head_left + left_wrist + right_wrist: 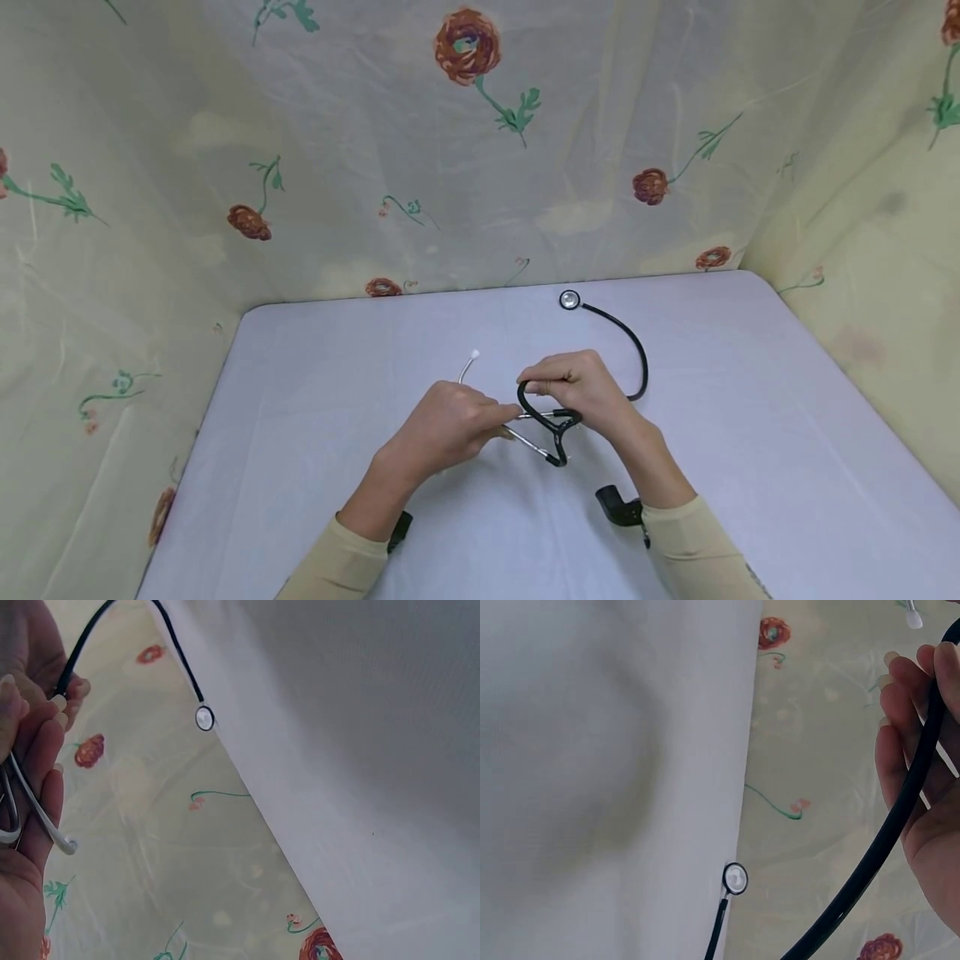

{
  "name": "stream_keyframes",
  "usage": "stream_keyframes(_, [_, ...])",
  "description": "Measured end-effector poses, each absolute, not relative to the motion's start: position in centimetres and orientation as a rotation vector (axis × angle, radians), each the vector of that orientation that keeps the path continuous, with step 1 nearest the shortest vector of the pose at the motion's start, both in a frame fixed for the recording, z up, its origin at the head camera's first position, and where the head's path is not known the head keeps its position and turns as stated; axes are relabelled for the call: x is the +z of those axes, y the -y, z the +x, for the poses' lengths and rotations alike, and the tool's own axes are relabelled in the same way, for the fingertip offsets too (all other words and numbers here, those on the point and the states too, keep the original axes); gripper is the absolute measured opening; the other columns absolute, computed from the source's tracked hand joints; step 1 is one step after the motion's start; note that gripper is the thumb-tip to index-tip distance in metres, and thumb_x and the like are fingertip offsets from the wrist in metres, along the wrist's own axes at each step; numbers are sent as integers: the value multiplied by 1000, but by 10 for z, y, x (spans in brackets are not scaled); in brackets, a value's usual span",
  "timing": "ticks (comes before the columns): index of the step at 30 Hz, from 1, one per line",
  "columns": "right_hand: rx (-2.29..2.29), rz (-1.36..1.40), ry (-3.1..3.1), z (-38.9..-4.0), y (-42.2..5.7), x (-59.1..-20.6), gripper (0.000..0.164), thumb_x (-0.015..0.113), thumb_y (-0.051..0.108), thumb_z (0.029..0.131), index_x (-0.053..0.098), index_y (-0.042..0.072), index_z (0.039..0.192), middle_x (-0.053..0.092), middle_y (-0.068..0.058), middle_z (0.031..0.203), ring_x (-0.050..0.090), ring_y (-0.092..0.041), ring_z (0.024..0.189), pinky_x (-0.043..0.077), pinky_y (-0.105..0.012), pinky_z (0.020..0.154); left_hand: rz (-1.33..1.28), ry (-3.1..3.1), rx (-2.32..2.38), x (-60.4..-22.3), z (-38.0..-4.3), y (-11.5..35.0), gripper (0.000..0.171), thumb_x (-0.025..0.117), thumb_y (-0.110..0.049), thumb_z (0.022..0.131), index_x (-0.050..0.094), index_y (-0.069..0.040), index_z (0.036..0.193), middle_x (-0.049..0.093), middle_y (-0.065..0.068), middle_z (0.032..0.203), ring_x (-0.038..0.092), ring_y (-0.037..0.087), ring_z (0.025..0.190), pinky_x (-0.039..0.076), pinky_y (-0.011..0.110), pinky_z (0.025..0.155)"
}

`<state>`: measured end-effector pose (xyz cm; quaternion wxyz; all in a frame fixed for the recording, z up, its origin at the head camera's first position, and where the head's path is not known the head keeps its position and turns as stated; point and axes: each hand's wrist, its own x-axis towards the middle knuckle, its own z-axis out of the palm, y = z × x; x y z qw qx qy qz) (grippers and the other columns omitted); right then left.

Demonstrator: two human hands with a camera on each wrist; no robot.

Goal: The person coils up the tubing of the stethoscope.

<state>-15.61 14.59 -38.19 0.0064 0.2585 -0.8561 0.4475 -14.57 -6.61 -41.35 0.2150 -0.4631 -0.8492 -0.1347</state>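
A stethoscope with black tubing (638, 343) is between my two hands over the table. My left hand (450, 421) grips its metal ear tubes, and one white ear tip (475, 355) pokes out beyond the knuckles. On the right, my right hand (588, 392) pinches the black tube near the Y-shaped fork (557, 427), with the tube bent in a loop under the fingers. From there the tubing curves away to the round chest piece (570, 300), which lies near the table's far edge. The right wrist view shows the tube (885, 840) running across the palm.
A white-covered table (315, 358) lies beneath the hands. Floral cloth (337, 167) hangs behind it and along both sides. Black wrist devices (621, 507) sit by the sleeve cuffs.
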Motion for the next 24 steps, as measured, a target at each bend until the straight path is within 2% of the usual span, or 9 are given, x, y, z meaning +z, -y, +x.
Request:
stream_keyframes(6, [1509,795,2738,-155,-146,-384,14,63,3,84,71,0,95,72,-13,90,67,-23,82,54,-27,71,-1226,2318,-399,-415,-145,66,16,65,-42,80,67,-28,89,54,-17,50,39,-6,46,32,13,47])
stream_keyframes(9, [1528,799,2719,-157,-147,-392,14,64,3,83,71,0,95,72,-12,88,67,-25,80,54,-27,68,-1204,2306,-397,-416,-146,66,18,65,-41,80,68,-28,91,54,-16,50,43,-6,46,34,13,47])
stream_keyframes(13, [1441,851,2658,-166,-151,-411,14,66,6,81,73,3,92,72,-8,86,66,-18,75,52,-23,66,-1165,2300,-399,-417,-147,68,22,65,-42,80,69,-27,96,59,-16,55,50,-4,49,37,14,48])
stream_keyframes(17, [1316,892,2618,-169,-154,-424,17,68,1,79,74,8,93,73,-4,87,66,-10,77,53,-23,70,-1132,2279,-412,-417,-148,68,24,67,-41,79,69,-26,97,58,-15,53,48,-4,47,33,14,45])
stream_keyframes(21, [1341,781,2676,-166,-153,-425,26,65,-6,77,74,11,95,73,-2,86,66,-8,77,52,-22,69,-1104,2264,-416,-415,-148,67,23,69,-39,78,69,-25,96,57,-14,51,45,-3,44,32,13,44])
stream_keyframes(24, [1350,668,2733,-165,-151,-423,18,68,4,79,74,12,93,73,-1,79,64,-7,72,50,-21,63,-1074,2281,-412,-414,-149,67,23,68,-39,78,68,-24,95,60,-14,53,45,-3,44,32,14,44])
